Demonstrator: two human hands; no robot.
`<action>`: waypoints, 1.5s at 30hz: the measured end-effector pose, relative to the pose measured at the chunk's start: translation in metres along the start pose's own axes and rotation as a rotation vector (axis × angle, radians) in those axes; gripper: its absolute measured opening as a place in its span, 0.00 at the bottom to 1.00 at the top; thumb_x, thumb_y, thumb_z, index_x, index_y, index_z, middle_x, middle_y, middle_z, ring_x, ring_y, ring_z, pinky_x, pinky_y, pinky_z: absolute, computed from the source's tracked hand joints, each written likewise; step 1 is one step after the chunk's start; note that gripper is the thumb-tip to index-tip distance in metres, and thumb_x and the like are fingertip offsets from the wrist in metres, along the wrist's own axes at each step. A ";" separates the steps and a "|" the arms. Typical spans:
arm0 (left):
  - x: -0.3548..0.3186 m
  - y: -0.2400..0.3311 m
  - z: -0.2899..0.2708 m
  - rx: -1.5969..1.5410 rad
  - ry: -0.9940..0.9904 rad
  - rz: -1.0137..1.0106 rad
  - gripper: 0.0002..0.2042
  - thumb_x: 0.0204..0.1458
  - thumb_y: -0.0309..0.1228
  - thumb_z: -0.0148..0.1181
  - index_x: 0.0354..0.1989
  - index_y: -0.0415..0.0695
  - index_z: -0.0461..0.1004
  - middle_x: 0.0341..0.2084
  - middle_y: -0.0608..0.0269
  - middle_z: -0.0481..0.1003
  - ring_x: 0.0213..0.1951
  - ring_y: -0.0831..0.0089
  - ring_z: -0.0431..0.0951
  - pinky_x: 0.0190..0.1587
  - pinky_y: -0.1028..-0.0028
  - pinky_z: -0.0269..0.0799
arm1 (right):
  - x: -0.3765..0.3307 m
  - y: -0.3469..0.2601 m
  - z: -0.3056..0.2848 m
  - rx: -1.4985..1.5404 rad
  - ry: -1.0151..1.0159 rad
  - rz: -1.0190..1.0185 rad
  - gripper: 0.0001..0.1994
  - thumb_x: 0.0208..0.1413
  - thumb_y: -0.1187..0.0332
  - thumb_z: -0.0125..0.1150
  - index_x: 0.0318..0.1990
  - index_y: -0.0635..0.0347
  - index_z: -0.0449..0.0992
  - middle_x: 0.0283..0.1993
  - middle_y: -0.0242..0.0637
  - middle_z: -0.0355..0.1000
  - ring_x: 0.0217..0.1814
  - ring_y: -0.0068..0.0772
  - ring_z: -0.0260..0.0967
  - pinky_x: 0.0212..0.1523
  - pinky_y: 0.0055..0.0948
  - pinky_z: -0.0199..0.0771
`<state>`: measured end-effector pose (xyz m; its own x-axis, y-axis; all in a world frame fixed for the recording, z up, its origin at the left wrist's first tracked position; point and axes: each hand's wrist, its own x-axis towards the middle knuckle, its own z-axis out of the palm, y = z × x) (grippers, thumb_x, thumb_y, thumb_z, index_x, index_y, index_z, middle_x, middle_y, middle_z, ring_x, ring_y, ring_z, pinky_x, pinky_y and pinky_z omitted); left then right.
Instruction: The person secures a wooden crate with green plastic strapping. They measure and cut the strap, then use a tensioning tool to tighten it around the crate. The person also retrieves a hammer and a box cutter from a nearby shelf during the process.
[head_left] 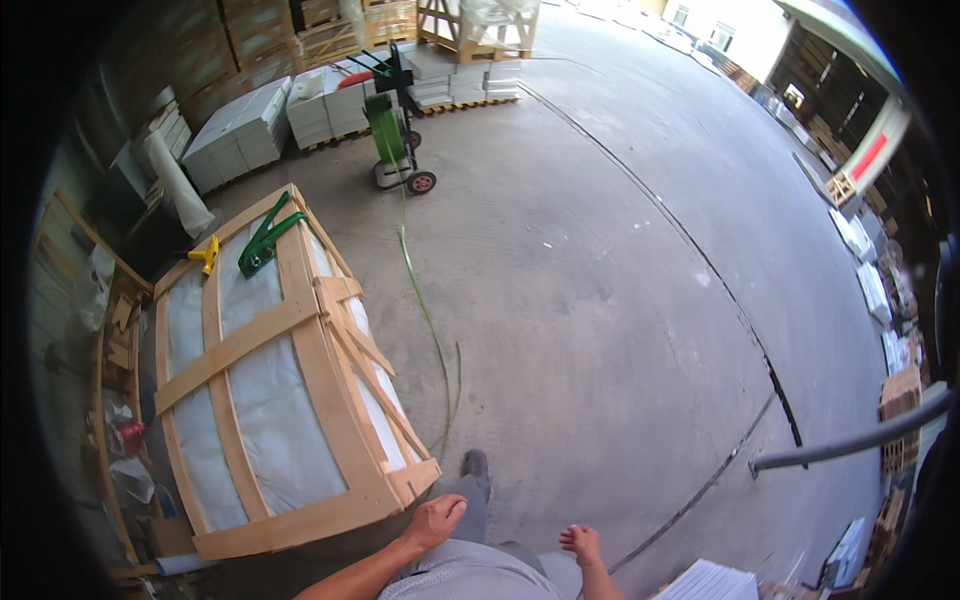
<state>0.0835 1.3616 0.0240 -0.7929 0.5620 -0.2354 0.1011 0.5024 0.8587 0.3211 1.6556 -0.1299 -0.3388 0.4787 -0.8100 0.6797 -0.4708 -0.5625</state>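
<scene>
My left hand (437, 520) hangs in front of my body beside the near right corner of a wooden crate (330, 410). Its fingers are curled in, and nothing shows in them. Lower right, my right hand (580, 543) is away from everything, its fingers loosely bent and a little apart, holding nothing visible. White wrapping shows between the crate's slats. A green strapping tool (265, 243) lies on top at the far end, with a yellow-handled tool (205, 254) to its left. A green strap (420, 290) trails over the floor beside the crate.
A wheeled strapping cart (392, 145) with a green reel stands beyond the crate. Stacked grey-white slabs (240, 135) line the back. A wooden rack (100, 400) flanks the crate on the left. A grey pipe (850, 445) juts in from the right. White sheets (710, 582) lie at the lower right.
</scene>
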 end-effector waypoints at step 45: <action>0.446 -0.671 0.287 -1.012 1.101 -1.944 0.21 0.54 0.41 0.46 0.45 0.33 0.67 0.31 0.43 0.73 0.24 0.55 0.76 0.26 0.57 0.75 | 0.451 -0.256 0.409 -0.875 -0.500 0.701 0.18 0.58 0.62 0.54 0.44 0.72 0.71 0.37 0.45 0.74 0.38 0.33 0.72 0.44 0.29 0.72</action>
<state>-0.1657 1.4643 -0.7878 0.4655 -0.4890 -0.7377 -0.7176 -0.6964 0.0088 -0.2719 1.6893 -0.4187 0.1947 -0.1058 -0.9751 0.9574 0.2367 0.1655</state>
